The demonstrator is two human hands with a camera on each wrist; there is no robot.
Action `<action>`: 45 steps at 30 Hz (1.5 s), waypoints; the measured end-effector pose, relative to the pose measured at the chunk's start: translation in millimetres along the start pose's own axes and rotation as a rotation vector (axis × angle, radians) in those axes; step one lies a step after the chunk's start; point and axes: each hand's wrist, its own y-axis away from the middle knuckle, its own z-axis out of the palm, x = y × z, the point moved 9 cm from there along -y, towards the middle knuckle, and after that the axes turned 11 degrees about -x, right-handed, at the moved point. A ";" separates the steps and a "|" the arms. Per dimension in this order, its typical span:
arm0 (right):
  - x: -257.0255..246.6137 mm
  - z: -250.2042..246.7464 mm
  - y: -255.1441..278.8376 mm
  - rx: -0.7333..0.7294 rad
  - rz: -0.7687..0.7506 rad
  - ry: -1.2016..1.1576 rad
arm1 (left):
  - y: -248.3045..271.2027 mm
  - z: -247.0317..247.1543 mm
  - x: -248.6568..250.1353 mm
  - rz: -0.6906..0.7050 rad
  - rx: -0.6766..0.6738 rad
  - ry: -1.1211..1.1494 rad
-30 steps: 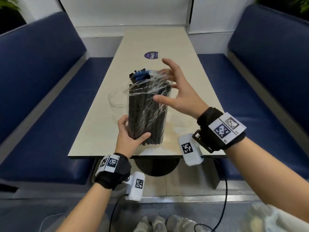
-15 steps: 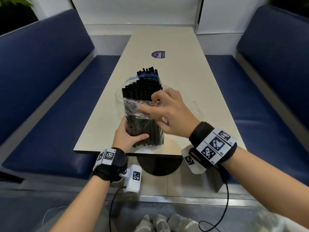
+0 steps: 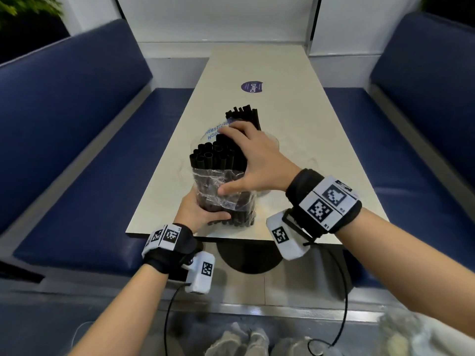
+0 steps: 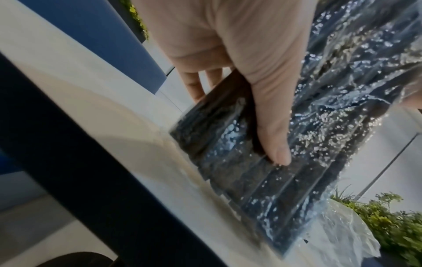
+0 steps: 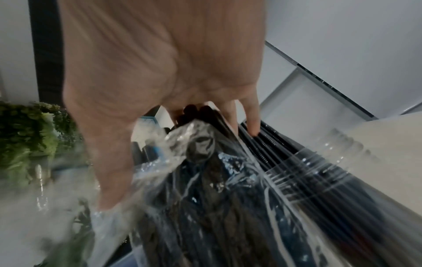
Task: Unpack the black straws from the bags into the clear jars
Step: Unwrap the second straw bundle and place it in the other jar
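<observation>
A bundle of black straws (image 3: pixel 213 158) stands upright near the table's front edge. A clear plastic bag (image 3: pixel 213 186) is bunched round its lower half, and the straw tops are bare. My left hand (image 3: pixel 203 214) grips the bundle's base through the bag (image 4: pixel 342 90), thumb across the front. My right hand (image 3: pixel 236 160) wraps the upper part, fingers over the far side of the tops and thumb on the bag (image 5: pixel 205 162). Behind stands a clear jar (image 3: pixel 272 142), ribbed in the right wrist view (image 5: pixel 331 162), holding more black straws (image 3: pixel 244 115) and a blue-printed bag.
The long beige table (image 3: pixel 295 119) carries a purple round sticker (image 3: pixel 252 87) farther back. Blue padded benches run along the left (image 3: pixel 77 124) and right (image 3: pixel 424 111). A white wall closes the far end.
My right hand came down from open above the bundle and closed on it. The bag slid down off the straw tops. The right fingers now reach over the bare tops. My left hand stayed.
</observation>
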 end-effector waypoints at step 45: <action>26.0 37.3 -12.8 0.078 -0.001 -0.631 | -1.4 -26.7 75.3 0.269 -0.140 0.201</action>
